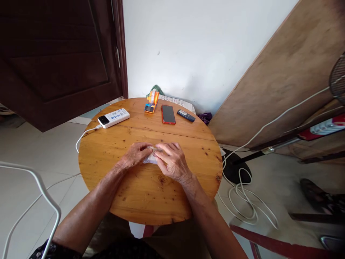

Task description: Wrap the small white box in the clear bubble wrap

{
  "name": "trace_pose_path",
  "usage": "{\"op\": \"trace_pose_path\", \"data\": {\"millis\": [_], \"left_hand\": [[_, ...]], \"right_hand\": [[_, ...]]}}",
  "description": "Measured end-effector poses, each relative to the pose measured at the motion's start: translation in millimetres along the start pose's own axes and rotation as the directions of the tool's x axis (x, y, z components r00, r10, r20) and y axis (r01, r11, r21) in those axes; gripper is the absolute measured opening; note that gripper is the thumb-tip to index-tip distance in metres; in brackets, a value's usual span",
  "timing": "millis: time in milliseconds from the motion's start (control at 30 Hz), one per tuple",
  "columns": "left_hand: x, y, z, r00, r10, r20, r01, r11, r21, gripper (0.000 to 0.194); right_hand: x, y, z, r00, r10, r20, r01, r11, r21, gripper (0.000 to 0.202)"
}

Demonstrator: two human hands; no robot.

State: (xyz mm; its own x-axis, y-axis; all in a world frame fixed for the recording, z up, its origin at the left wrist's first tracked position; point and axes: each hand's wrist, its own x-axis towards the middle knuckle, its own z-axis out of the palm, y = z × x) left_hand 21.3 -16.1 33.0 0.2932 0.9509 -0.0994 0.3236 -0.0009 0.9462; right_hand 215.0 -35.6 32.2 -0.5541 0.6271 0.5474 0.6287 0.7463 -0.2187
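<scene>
Both my hands meet at the middle of a round wooden table point(140, 194). My left hand point(136, 154) and my right hand point(172, 160) press together on a small clear plastic packet point(150, 158) lying flat on the wood. Fingers of both hands pinch its top edge. Most of the packet is hidden under my fingers, so I cannot tell what it contains.
At the table's far side lie a white power bank point(113, 117) with a white cable point(83, 136), an orange tape dispenser point(152, 102), a red-cased phone point(168, 114) and a small dark phone point(185, 115). A wooden board point(283, 82) leans at right; coiled cable point(245, 201) lies on the floor.
</scene>
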Motion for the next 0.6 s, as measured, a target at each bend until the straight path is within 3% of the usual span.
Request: {"op": "trace_pose_path", "data": {"millis": [100, 233, 333, 400, 467, 600], "left_hand": [[-1.3, 1.9, 0.8, 0.999, 0.036, -0.032, -0.035, 0.998, 0.056, 0.047], [0.0, 0.4, 0.4, 0.998, 0.010, -0.063, -0.004, 0.995, 0.099, 0.046], [2.4, -2.9, 0.6, 0.997, -0.005, -0.076, 0.011, 0.996, 0.084, 0.048], [3.6, -5.2, 1.4, 0.997, -0.011, -0.071, 0.015, 0.998, 0.054, 0.051], [4.3, -7.4, 2.7, 0.998, -0.001, -0.063, 0.004, 0.999, 0.045, 0.051], [5.7, -12.6, 5.6, 0.995, 0.035, -0.095, -0.032, 0.999, 0.041, 0.051]], "right_hand": [[-0.2, -1.2, -0.4, 0.999, 0.019, -0.050, -0.015, 0.998, 0.061, 0.017], [-1.1, 5.6, -5.8, 0.971, 0.183, -0.151, -0.135, 0.951, 0.279, 0.015], [-3.0, 15.2, -9.1, 0.964, 0.265, 0.006, -0.244, 0.882, 0.403, 0.039], [-4.8, 19.8, -7.6, 0.950, 0.260, 0.173, -0.309, 0.856, 0.414, 0.066], [-6.2, 21.3, -2.9, 0.921, 0.269, 0.283, -0.366, 0.845, 0.390, 0.080], [-4.5, 17.3, 8.0, 0.901, 0.345, 0.265, -0.425, 0.828, 0.366, 0.075]]}}
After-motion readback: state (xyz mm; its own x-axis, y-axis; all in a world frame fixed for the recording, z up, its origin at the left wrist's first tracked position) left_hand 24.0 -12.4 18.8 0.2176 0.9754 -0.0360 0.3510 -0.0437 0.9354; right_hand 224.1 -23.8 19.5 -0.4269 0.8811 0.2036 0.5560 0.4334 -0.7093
